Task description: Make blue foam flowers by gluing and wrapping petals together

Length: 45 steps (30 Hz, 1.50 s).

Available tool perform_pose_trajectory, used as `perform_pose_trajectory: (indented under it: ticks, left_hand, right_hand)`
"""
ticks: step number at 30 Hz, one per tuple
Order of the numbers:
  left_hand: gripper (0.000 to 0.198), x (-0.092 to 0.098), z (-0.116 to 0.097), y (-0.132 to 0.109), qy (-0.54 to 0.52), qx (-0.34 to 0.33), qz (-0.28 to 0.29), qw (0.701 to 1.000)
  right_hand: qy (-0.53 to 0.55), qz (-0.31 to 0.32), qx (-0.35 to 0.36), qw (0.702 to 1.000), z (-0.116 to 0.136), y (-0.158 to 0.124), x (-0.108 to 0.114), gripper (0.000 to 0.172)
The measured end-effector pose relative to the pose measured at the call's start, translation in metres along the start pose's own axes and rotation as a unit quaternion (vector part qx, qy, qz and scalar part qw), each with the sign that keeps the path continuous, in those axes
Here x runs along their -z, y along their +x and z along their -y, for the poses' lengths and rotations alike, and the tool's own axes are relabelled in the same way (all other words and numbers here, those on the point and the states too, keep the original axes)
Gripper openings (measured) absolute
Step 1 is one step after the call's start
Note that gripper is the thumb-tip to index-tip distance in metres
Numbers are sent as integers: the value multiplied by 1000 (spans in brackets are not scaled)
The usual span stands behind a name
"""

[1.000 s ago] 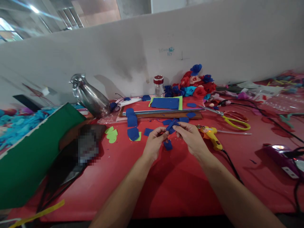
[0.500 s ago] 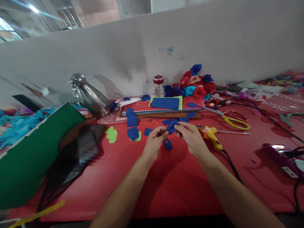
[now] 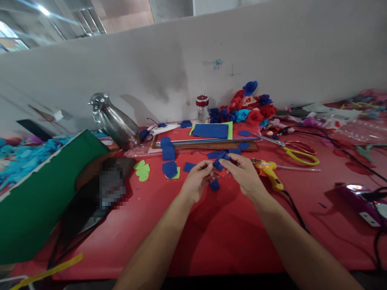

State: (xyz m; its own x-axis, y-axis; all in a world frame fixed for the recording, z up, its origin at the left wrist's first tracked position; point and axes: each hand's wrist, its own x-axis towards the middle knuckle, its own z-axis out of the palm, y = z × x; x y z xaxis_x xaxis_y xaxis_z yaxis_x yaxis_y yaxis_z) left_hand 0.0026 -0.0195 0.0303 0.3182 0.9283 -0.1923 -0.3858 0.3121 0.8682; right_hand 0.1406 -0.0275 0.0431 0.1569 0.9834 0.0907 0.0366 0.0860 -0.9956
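Note:
A small piece of blue crepe paper (image 3: 220, 160), like a petal, is held up over the table between my two hands. My right hand (image 3: 242, 172) pinches it between thumb and fingers. At its left edge, the thumb and forefinger of my left hand (image 3: 198, 177) are pinched together, with the other fingers loosely curled. Under the hands lies another blue paper piece (image 3: 214, 185). More cut blue pieces (image 3: 169, 169) lie to the left, one over a lime-green scrap. Just right of my right hand rests a yellow glue gun (image 3: 272, 176).
Yellow-handled scissors (image 3: 299, 157) lie at right, above a purple power strip (image 3: 361, 204). Behind are stacked sheets (image 3: 208, 131), a lidded jar (image 3: 202, 108) and paper flowers (image 3: 254, 117). A metal jug (image 3: 117, 123), a green box (image 3: 54, 197) and a black bag (image 3: 87, 201) stand left.
The blue piece has turned and shifted slightly right with my right hand. My left fingertips have slid to its edge, and the lower left fingers have loosened.

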Motion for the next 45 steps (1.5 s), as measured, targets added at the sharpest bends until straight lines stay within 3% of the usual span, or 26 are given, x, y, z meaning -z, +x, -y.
perform_pose_trajectory:
  ticks: [4,10,17,34,45]
  left_hand:
    - [26,2,-2,1,-34,38,-18,999]
    - [24,1,-5,-2,-47,59,16,997]
    - [29,-1,-6,-2,-24,35,6,999]
    - [7,-3,-2,-2,66,-19,-40,997]
    - [7,-5,-2,-3,79,-21,-35,996]
  right_hand:
    - [29,17,-18,999,1,-1,-1,22]
    - [51,37,-25,998,2,-1,-1,22]
    - [38,40,-16,998,3,0,-1,21]
    - [12,43,-8,999,4,0,-2,18]
    - [-4,41,-11,999,0,0,0,12]
